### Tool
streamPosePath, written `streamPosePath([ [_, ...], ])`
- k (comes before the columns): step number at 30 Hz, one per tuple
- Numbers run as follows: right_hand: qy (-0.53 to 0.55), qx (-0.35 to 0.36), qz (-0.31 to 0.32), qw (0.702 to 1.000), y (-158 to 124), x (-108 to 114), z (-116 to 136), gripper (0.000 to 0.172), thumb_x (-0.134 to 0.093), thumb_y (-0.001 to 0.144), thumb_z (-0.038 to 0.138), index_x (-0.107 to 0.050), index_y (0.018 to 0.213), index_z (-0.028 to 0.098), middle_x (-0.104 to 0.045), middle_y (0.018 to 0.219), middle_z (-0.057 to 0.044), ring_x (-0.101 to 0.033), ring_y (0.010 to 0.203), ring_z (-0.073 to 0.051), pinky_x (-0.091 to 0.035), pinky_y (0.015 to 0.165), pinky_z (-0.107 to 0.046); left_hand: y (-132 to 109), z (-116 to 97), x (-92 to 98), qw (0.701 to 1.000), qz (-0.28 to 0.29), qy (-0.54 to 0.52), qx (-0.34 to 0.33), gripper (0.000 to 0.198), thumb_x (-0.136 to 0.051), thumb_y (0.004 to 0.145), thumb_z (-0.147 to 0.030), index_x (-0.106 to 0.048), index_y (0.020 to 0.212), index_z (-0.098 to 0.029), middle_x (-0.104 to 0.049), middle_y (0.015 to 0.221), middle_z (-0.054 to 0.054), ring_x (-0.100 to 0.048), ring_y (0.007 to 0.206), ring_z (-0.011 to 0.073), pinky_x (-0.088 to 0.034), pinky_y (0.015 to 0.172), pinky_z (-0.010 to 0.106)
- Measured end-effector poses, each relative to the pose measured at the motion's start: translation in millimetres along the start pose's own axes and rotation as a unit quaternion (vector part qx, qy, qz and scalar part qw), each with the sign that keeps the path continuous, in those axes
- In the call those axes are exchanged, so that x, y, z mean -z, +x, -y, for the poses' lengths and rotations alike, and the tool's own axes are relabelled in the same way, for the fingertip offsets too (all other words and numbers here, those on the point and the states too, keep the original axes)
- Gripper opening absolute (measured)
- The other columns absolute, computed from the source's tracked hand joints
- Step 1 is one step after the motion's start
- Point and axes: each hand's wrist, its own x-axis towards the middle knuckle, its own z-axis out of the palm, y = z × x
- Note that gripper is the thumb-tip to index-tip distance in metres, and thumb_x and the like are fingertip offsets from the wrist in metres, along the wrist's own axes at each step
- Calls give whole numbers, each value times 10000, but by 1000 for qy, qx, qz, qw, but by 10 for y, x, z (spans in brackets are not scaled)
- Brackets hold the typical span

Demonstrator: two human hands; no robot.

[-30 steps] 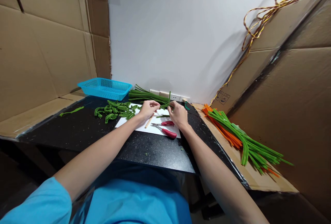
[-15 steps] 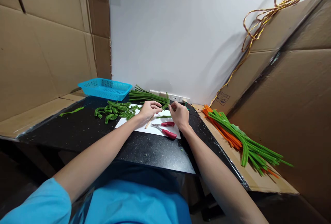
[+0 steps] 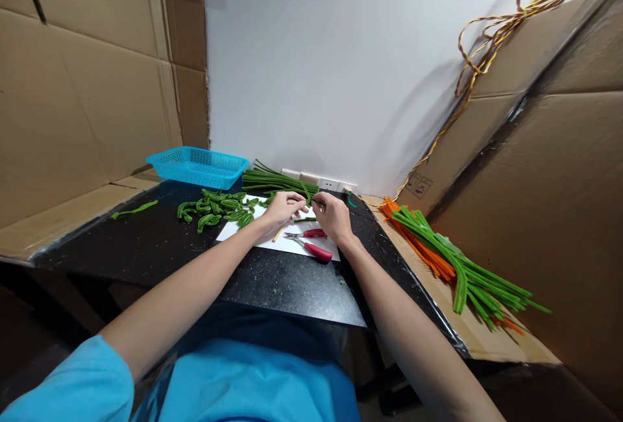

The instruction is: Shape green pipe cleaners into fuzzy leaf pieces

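Observation:
My left hand (image 3: 283, 208) and my right hand (image 3: 333, 215) meet above a white sheet (image 3: 287, 250), each with fingers pinched on a green pipe cleaner (image 3: 309, 198). Most of the pipe cleaner is hidden behind the fingers. Below the hands, red-handled pliers (image 3: 318, 252) lie on the sheet with their jaws pointing left. A thin wooden stick (image 3: 278, 234) rests under my left hand, and a short green piece (image 3: 306, 219) lies between the hands. To the left is a pile of green pipe cleaners bent into leaf-like loops (image 3: 228, 202).
Straight dark green pipe cleaners (image 3: 272, 180) lie at the back by a wall socket strip (image 3: 329, 184). A blue basket (image 3: 199, 169) stands back left. Orange (image 3: 428, 253) and bright green pipe cleaners (image 3: 477, 273) lie on cardboard at right. Cardboard walls flank the black table (image 3: 272, 285).
The fingers of both hands have come closer together, my right hand shifting slightly left. The upright green end that showed between them has dropped lower and is mostly covered.

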Motion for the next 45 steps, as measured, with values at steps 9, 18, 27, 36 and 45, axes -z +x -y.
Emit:
streamPosePath([
  [9,22,21,11,999,0,16,26,194,-573,1001,282,-747,1082,257,-793,1054,-33,-708,863,-203,-481,762,-272,-5,0,32,999,-17,10,-27,101,-801,798,-211,-786,825,-115,-728,747,68,-588,593,122,-420,492,211],
  [18,7,0,-16,1000,5,19,24,200,-585,1013,336,-776,1028,277,-780,1013,-29,-701,855,-202,-445,714,-268,-23,-27,-5,1000,8,3,-20,120,-768,869,-213,-768,830,-100,-728,745,66,-603,546,110,-464,464,209],
  [27,2,-33,-53,998,37,-15,-34,244,-549,1030,362,-773,1037,265,-791,1059,-46,-722,906,-221,-472,742,-285,-4,-9,-38,1000,26,-9,13,133,-814,846,-139,-732,921,-66,-759,822,100,-686,553,144,-537,461,247],
  [36,-19,-18,-51,998,33,14,-49,284,-510,1059,382,-770,1058,269,-788,1032,-53,-697,925,-244,-453,727,-305,-29,-36,-36,1000,15,-3,11,70,-780,862,-134,-742,891,-82,-746,773,79,-632,531,114,-483,444,218],
  [45,-22,52,-64,996,55,43,-36,215,-576,1008,242,-781,1072,256,-743,1094,-80,-566,1097,-293,-425,1005,-435,-69,-67,-40,1000,-14,-1,-15,108,-740,887,-204,-749,820,-120,-695,701,36,-452,457,64,-325,389,196],
])
